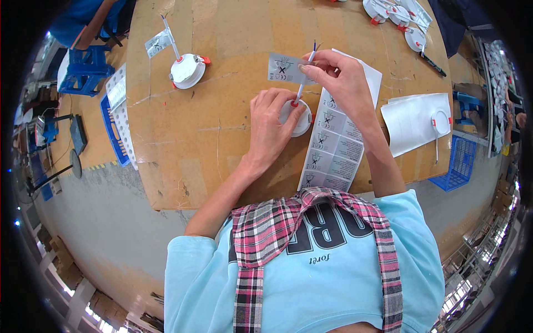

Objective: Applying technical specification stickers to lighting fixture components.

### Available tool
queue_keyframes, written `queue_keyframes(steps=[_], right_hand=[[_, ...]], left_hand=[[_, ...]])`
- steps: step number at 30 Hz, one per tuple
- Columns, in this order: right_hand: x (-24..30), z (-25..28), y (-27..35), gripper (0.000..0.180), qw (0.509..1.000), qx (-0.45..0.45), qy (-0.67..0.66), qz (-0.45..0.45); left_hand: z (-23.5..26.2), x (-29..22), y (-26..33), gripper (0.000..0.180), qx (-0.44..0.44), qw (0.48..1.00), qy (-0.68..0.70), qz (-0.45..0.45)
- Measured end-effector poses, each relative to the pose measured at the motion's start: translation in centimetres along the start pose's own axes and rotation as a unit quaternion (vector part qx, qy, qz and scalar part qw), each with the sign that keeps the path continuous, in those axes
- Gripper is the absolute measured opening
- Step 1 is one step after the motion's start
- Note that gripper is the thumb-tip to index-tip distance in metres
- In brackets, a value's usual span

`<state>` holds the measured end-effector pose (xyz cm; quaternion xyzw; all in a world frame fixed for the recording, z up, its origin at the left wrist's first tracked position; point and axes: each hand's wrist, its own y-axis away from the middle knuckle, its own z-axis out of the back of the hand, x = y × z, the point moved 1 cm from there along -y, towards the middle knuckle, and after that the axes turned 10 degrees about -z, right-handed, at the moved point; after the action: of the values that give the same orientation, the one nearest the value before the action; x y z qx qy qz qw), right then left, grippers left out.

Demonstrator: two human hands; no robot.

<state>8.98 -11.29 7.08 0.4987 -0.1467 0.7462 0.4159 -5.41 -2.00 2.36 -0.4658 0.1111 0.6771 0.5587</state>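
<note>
My left hand [272, 123] is closed round a small round white downlight [300, 123], holding it on the table. A white cable [302, 89] rises from the lamp's red grommet, with bare wire ends at its top. My right hand [340, 77] pinches a silver printed label [283, 69] against this cable, and the label sticks out to the left like a flag. Beneath my right forearm lies a sheet of silver labels [331, 147], partly hidden by the arm.
Another downlight with a flagged cable [187, 71] stands at the far left on the brown table [216, 161]. Several more lamps [415, 40] and a black marker [434, 65] lie at the far right. White sheets [413, 136] with one lamp [441, 122] are at right, near a blue crate [455, 164].
</note>
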Motion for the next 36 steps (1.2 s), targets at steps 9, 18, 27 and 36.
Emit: queue_keyframes(steps=[9, 18, 27, 36], right_hand=[[0.4, -0.3, -0.2, 0.022, 1.000, 0.017, -0.017, -0.001], [0.4, -0.2, 0.0, 0.022, 0.999, 0.024, -0.023, -0.004], [-0.1, -0.5, 0.1, 0.016, 0.994, 0.041, -0.066, 0.074], [-0.8, -0.5, -0.3, 0.008, 0.989, 0.087, -0.086, 0.082]], left_hand=[[0.6, 0.2, -1.1, 0.027, -0.095, 0.934, 0.286, 0.193], [0.4, 1.3, -2.6, 0.014, -0.149, 0.877, 0.408, 0.205], [0.7, 1.5, -2.4, 0.012, -0.141, 0.881, 0.412, 0.184], [1.5, 2.1, -2.4, 0.016, -0.119, 0.903, 0.375, 0.175]])
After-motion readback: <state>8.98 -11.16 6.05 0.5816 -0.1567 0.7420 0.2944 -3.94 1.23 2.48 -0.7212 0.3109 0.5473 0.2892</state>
